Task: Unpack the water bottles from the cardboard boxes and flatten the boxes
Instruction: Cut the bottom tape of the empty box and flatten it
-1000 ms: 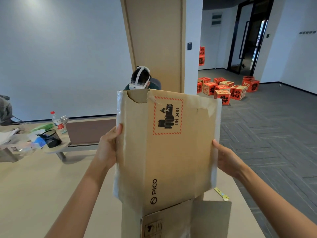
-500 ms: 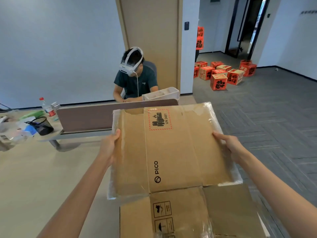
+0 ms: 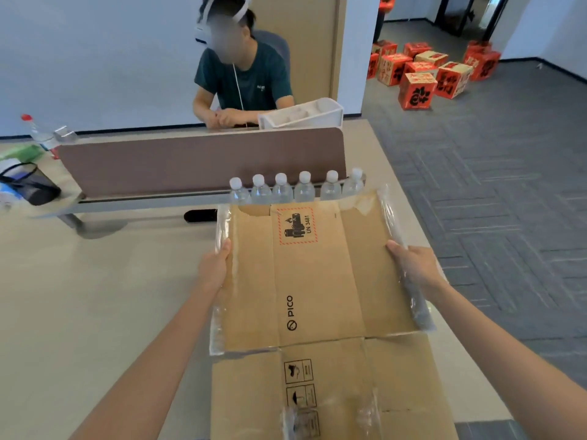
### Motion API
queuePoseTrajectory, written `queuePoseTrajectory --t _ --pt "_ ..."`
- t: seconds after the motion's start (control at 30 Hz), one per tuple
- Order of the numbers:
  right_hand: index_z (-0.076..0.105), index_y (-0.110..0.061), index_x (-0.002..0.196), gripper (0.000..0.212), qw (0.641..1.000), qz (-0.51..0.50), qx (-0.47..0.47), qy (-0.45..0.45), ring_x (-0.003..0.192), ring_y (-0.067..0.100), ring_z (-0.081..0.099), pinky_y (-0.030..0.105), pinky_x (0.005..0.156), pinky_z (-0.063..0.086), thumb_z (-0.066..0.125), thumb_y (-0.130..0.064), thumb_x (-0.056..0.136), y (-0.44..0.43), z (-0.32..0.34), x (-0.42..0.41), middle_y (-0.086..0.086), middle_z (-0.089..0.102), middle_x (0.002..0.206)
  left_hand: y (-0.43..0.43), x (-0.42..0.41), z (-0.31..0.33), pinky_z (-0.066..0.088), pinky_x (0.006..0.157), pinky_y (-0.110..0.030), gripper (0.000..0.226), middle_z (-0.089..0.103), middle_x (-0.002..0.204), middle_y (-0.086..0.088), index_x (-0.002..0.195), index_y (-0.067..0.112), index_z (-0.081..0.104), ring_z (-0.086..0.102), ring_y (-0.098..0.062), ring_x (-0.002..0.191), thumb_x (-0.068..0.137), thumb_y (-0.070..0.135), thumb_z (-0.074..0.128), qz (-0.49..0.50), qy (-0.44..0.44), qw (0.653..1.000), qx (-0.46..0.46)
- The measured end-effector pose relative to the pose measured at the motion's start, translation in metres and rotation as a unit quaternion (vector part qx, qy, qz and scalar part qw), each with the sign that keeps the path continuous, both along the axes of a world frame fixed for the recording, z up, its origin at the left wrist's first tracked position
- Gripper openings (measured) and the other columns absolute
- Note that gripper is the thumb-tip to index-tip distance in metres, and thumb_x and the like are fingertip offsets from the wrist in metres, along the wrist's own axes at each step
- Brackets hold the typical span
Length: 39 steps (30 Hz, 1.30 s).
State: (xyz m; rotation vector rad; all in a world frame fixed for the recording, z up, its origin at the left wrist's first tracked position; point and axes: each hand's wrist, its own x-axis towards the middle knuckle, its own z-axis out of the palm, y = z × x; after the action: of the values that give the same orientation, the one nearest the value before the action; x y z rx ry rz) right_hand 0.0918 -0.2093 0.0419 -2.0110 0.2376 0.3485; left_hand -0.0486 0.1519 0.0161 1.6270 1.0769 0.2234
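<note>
cardboard box held flat, label end toward water bottles.

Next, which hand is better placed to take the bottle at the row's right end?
Probably right. The right hand holds the box at its right edge, nearer that bottle; the left hand would have to cross the box.

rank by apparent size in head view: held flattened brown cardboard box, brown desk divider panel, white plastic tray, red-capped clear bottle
1. cardboard box (nearest camera, so inflated)
2. divider panel
3. white tray
4. red-capped bottle
</note>
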Motion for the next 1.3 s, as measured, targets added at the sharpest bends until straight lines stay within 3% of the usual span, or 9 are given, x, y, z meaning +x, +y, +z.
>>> queuePoseTrajectory --t 0.13,0.27,0.37,0.53,0.67,0.8,1.07,1.17,1.3 --pt "0.055 -0.009 0.059 0.047 1.0 -0.009 -0.022 0.011 0.059 0.021 0.047 0.034 0.059 0.036 0.069 -0.047 0.083 0.018 -0.041 0.026 0.009 0.049 0.061 0.022 0.018 -0.037 0.052 0.09 -0.05 0.064 0.072 0.092 -0.014 0.088 0.005 0.069 0.068 -0.033 0.089 0.087 0.067 0.053 -0.01 0.044 0.999 -0.006" --pt "0.052 -0.009 0.065 0.044 0.998 0.003 -0.046 0.042 0.058 0.02 0.041 0.032 0.058 0.032 0.068 -0.045 0.085 0.034 -0.078 0.046 0.009 0.042 0.061 0.028 0.037 -0.059 0.052 0.079 -0.035 0.051 0.069 0.091 -0.007 0.096 0.007 0.068 0.066 -0.026 0.087 0.094 0.055 0.053 -0.006 0.046 0.998 -0.048" --pt "0.041 -0.011 0.056 0.05 0.996 -0.004 -0.055 0.077 0.055 0.021 0.036 0.031 0.055 0.026 0.069 -0.038 0.087 0.043 -0.102 0.055 0.006 0.036 0.052 0.034 0.048 -0.084 0.053 0.09 -0.041 0.05 0.071 0.099 -0.008 0.102 0.007 0.069 0.067 -0.026 0.092 0.094 0.054 0.055 0.005 0.052 0.996 -0.074" --pt "0.036 -0.014 0.055 0.052 0.991 -0.005 -0.091 0.1 0.054 0.022 0.038 0.032 0.056 0.029 0.067 -0.04 0.089 0.052 -0.141 0.064 0.006 0.04 0.055 0.048 0.062 -0.123 0.052 0.091 -0.053 0.068 0.072 0.092 -0.014 0.09 0.004 0.071 0.067 -0.032 0.091 0.089 0.068 0.05 -0.003 0.089 0.995 -0.042" --pt "0.035 -0.013 0.057 0.052 0.988 0.002 -0.124 0.093 0.058 0.023 0.037 0.034 0.055 0.026 0.063 -0.039 0.093 0.056 -0.158 0.07 0.006 0.039 0.057 0.042 0.074 -0.135 0.05 0.078 -0.046 0.072 0.066 0.079 -0.022 0.081 -0.011 0.062 0.061 -0.033 0.075 0.096 0.058 0.047 -0.001 0.111 0.994 0.008" --pt "0.03 -0.014 0.059 0.054 0.98 0.02 -0.19 0.056 0.056 0.022 0.035 0.037 0.052 0.025 0.058 -0.042 0.095 0.05 -0.163 0.083 0.004 0.037 0.058 0.034 0.08 -0.147 0.036 0.065 -0.039 0.059 0.05 0.064 -0.01 0.061 0.006 0.041 0.05 -0.03 0.069 0.098 0.051 0.049 -0.003 0.141 0.987 0.072" --pt "0.045 -0.008 0.093 0.028 0.978 0.05 -0.198 0.048 0.074 0.027 0.046 0.034 0.054 0.029 0.059 -0.032 0.095 0.049 -0.169 0.082 0.004 0.047 0.077 0.022 0.079 -0.166 0.042 0.075 -0.041 0.05 0.064 0.104 -0.017 0.109 0.003 0.056 0.06 -0.039 0.094 0.098 0.051 0.046 -0.001 0.206 0.96 0.19" --pt "0.043 -0.005 0.122 0.044 0.98 0.052 -0.193 0.021 0.091 0.025 0.051 0.035 0.07 0.04 0.066 -0.025 0.09 0.054 -0.169 0.071 0.01 0.053 0.106 0.011 0.077 -0.162 0.042 0.083 -0.043 0.044 0.059 0.117 -0.015 0.121 0.005 0.049 0.056 -0.037 0.106 0.094 0.038 0.06 0.002 0.178 0.961 0.213" --pt "0.041 -0.003 0.134 0.063 0.944 0.127 -0.291 -0.084 0.118 0.029 0.045 0.04 0.092 0.043 0.072 -0.012 0.08 0.051 -0.171 0.049 0.012 0.044 0.131 -0.007 0.066 -0.162 0.034 0.101 -0.042 0.067 0.041 0.14 -0.015 0.139 0.005 0.04 0.037 -0.032 0.129 0.083 0.024 0.072 -0.072 0.187 0.928 0.313"
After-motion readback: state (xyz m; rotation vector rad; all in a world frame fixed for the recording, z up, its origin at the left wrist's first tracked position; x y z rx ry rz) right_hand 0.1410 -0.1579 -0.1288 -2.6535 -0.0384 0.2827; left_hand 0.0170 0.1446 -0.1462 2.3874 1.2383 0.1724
